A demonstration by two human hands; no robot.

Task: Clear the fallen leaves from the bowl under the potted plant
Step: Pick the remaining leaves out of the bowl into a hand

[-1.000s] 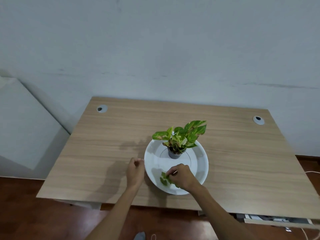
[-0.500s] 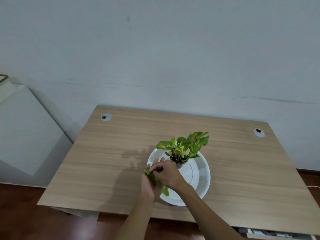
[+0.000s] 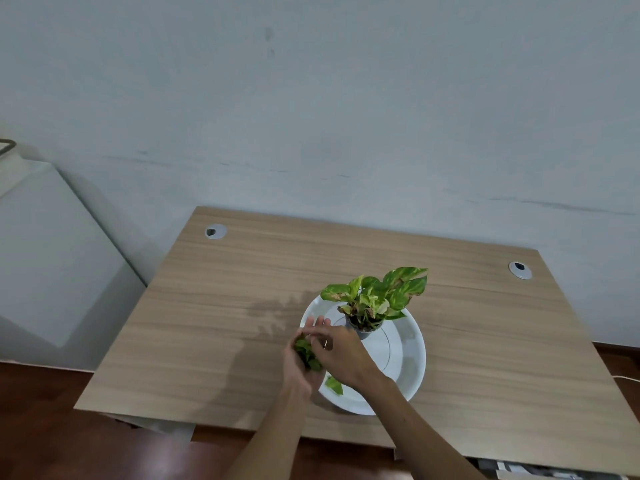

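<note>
Left hand [image 3: 300,367] cupped, holding limp green fallen leaves [image 3: 307,355]; right hand [image 3: 341,351] loosely curled above. One leaf [image 3: 334,384] inside round white bowl [image 3: 414,355]: light, flimsy; pinch its edge.

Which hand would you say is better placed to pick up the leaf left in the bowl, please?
Probably the right hand: it is over the white bowl, just above the loose leaf at the near rim. The left hand is cupped around gathered leaves, so it looks occupied.
</note>
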